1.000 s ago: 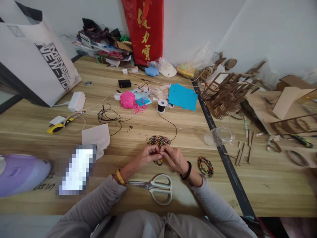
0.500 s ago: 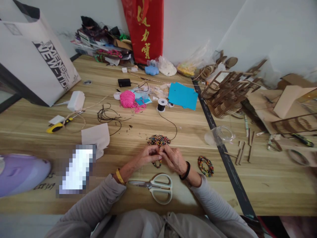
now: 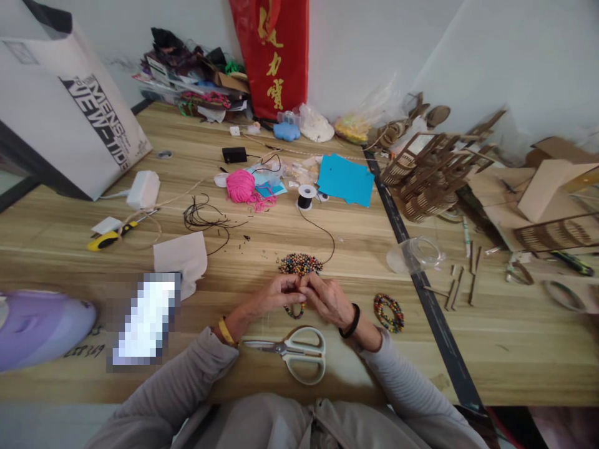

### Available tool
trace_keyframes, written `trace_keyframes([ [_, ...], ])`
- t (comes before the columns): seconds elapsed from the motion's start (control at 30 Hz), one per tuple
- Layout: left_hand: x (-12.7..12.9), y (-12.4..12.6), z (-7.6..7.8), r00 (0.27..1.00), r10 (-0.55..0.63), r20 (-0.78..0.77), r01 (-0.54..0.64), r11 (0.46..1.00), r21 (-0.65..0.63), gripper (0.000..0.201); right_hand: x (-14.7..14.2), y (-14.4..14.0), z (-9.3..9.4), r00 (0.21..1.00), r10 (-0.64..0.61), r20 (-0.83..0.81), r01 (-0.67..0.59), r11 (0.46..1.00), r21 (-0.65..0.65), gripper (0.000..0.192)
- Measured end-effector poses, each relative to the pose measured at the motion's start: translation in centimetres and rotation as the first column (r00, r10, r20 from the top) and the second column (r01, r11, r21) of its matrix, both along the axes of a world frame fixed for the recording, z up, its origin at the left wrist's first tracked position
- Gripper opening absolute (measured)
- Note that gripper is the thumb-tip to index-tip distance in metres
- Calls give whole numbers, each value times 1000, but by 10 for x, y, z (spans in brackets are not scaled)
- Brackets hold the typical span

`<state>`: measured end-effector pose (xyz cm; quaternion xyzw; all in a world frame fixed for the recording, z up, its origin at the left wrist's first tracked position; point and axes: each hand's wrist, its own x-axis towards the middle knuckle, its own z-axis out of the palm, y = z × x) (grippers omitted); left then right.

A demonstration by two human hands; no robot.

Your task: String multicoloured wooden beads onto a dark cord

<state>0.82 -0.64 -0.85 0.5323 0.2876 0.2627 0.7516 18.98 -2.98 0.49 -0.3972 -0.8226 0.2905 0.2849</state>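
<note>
My left hand [image 3: 277, 293] and my right hand [image 3: 329, 300] meet fingertip to fingertip, both closed in a pinch. Below the fingers hangs a short loop of a bead string [image 3: 296, 313]; its upper part is hidden by my fingers. Just beyond them lies a heap of small multicoloured beads [image 3: 302, 262]. A black cord [image 3: 330, 234] runs from a white spool [image 3: 306, 197] down to the heap's right side. Scissors [image 3: 302, 355] with pale handles lie close to my body. To the right of my right hand rests a coiled bead bracelet [image 3: 389, 313].
Left of my hands are a pixelated bright device [image 3: 147, 321], a white paper [image 3: 181, 259] and a yellow-handled tool [image 3: 112, 238]. Pink yarn [image 3: 241, 186] and blue sheets [image 3: 345, 179] lie farther back. Brown wooden frames [image 3: 421, 181] and thin sticks [image 3: 453, 288] occupy the right side.
</note>
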Motion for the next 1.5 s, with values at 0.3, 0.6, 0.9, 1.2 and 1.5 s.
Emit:
trace_keyframes([
  [0.3, -2, 2, 5, 1000, 19, -19, -20, 995, -95, 35, 2, 4, 8, 966, 20, -257, -92, 958, -272, 28],
  [0.6, -2, 2, 1, 990, 133, 39, -127, 982, -141, 32, 4, 5, 7, 937, -71, -343, -60, 933, -356, 31],
  [0.9, 0, 3, -1, 944, 316, 98, -293, 936, -195, 26, 5, 2, 4, 960, -140, -244, 40, 927, -374, 32],
  [1.2, -1, 6, -3, 918, 395, 32, -391, 916, -88, 23, 4, 6, -5, 908, -174, -382, -109, 782, -614, 35],
  [1.5, -3, 8, 1, 907, 405, -111, -366, 893, 263, 19, 13, 15, -4, 914, -122, -387, -225, 640, -734, 40],
])
